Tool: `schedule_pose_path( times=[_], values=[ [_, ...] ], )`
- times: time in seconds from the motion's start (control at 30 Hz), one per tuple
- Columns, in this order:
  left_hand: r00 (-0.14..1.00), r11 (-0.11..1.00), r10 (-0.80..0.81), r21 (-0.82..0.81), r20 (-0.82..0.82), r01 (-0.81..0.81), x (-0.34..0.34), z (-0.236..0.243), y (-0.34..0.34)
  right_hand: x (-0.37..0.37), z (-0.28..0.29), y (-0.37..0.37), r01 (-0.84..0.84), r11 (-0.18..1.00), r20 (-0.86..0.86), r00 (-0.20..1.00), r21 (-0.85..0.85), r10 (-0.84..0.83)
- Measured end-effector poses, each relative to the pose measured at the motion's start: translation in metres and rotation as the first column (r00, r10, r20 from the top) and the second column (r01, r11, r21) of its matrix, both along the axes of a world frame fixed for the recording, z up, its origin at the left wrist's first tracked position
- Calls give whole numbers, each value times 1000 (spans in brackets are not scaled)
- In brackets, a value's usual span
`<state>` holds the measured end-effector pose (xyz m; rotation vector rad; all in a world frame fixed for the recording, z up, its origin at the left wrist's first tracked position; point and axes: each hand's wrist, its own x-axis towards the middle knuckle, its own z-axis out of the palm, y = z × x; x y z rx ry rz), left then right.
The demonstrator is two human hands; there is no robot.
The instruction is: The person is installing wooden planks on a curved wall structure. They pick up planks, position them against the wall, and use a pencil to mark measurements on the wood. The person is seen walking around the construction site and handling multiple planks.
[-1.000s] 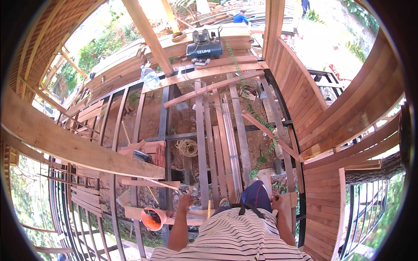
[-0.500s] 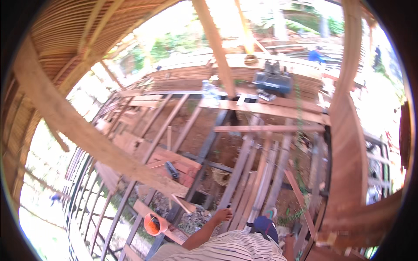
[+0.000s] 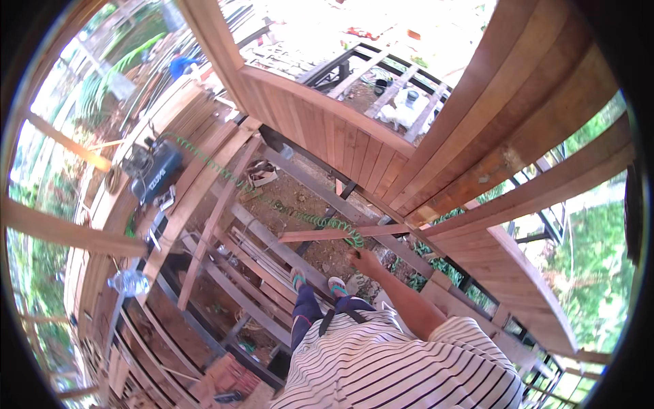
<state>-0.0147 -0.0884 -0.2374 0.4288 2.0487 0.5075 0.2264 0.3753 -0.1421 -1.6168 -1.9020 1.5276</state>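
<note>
My right hand [image 3: 366, 261] is closed around the near end of a green coiled air hose [image 3: 310, 217]. A small dark piece shows at the fingers, too small to name. From the hand, the hose runs in loops over the ground and boards to a blue air compressor [image 3: 155, 174] on the stacked planks at the left. Close by the hand lies a reddish wooden strip [image 3: 340, 233], crossing the beams. My left hand is out of the picture. Below me, my sandalled feet stand among the long beams.
Open gaps with soil lie between the floor beams [image 3: 255, 290]. A curved plank wall [image 3: 327, 126] rises on the far right side. Wooden posts [image 3: 214, 44] stand around. A clear plastic bottle [image 3: 129, 281] is at the left, and reddish blocks [image 3: 238, 375] lie at lower left.
My view has swung to the right, bringing the plank wall and green hose nearer the middle. My right hand now shows holding the hose; my left hand has left the picture.
</note>
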Motion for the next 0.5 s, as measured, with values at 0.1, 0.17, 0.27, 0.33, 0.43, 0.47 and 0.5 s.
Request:
schedule_pose_path(
  times=[0.1,0.17,0.27,0.33,0.43,0.47,0.5],
  values=[
    [967,967,-252,-44,-42,251,-58,-7,20,50,-31,-34,148,982,152,980,-116,-129],
    [911,914,-405,-38,-73,403,-91,-11,35,89,-57,-64,209,974,297,939,-90,-174],
    [679,700,-686,19,-260,714,-152,-24,66,118,-72,-92,367,929,281,897,-43,-341],
    [514,542,-773,34,-373,839,-199,-32,111,118,-62,-108,465,885,295,846,-1,-444],
    [957,972,136,-221,256,-79,-242,-1,222,105,-55,-140,554,821,332,807,-138,-489],
    [976,983,54,-183,211,-15,-254,13,260,95,-60,-152,552,811,325,816,-192,-479],
    [968,996,35,-83,248,-15,-275,16,290,73,-55,-157,494,829,310,857,-263,-412]
  ],
)
